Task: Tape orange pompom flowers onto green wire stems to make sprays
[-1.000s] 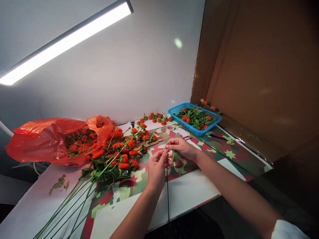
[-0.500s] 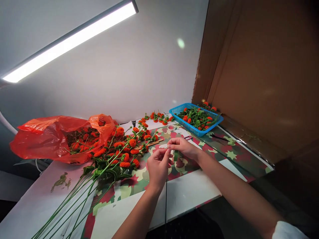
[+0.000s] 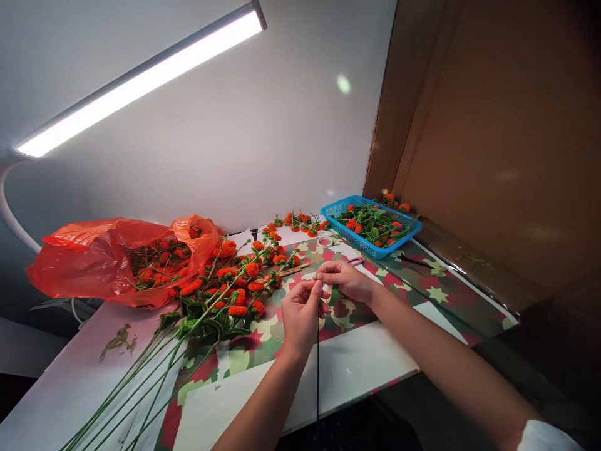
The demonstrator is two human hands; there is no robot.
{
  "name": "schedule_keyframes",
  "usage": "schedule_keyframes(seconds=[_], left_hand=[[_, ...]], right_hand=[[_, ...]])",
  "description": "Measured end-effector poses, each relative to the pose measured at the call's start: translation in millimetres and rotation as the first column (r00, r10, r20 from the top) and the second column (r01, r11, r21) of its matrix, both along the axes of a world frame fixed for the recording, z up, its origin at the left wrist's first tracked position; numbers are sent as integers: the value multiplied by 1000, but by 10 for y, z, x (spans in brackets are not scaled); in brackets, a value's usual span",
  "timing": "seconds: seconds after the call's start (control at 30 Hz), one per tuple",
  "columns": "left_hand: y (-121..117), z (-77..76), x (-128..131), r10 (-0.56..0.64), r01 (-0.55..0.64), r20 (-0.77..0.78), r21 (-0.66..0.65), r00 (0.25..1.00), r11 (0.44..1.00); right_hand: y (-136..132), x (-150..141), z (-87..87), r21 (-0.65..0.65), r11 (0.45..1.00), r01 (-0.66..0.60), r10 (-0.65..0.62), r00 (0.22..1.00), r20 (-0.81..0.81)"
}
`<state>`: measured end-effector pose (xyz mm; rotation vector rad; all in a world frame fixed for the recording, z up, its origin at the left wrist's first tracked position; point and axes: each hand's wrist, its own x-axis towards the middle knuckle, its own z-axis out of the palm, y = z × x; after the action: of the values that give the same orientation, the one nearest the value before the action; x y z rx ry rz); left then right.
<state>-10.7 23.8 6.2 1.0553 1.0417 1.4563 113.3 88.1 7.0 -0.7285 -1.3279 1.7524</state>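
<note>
My left hand is closed in a pinch around the top of a thin dark stem, which hangs straight down past the table's front edge. Close against it, my right hand pinches with thumb and forefinger at the same spot. A piece of green tape shows below my right fingers, partly covered by them. The fingertips of both hands meet, and what lies right between them is too small to make out. To the left lie long-stemmed orange flowers with green leaves.
An orange plastic bag of flowers lies at left. A blue basket with leaves and flowers stands at back right, near a tape ring. Wooden sticks lie behind my hands. A lamp hangs above; cardboard walls the right.
The whole view has shifted slightly, so things appear a little farther right. Both hands keep their pinch at nearly the same place, with only small finger movement.
</note>
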Motion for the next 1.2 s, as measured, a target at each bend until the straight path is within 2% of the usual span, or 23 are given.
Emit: schedule_keyframes(seconds=[0.23, 0.47, 0.93, 1.13, 1.2], left_hand=[[2, -15, 7, 15, -15, 10, -9, 1000, 1000], [6, -26, 12, -9, 11, 35, -38, 999, 999], [-14, -13, 5, -1, 3, 33, -77, 999, 997], [-43, -12, -1, 103, -105, -75, -23, 992, 994], [-40, -10, -3, 93, -95, -65, -42, 994, 995]], right_hand=[[6, -2, 19, -38, 999, 39, -39, 999, -5], [-2, 23, 12, 6, 996, -85, 85, 996, -20], [-1, 3, 26, 1, 1000, 5, -5, 999, 41], [0, 6, 47, 29, 995, 99, -101, 992, 73], [-3, 9, 51, 13, 994, 110, -110, 992, 63]])
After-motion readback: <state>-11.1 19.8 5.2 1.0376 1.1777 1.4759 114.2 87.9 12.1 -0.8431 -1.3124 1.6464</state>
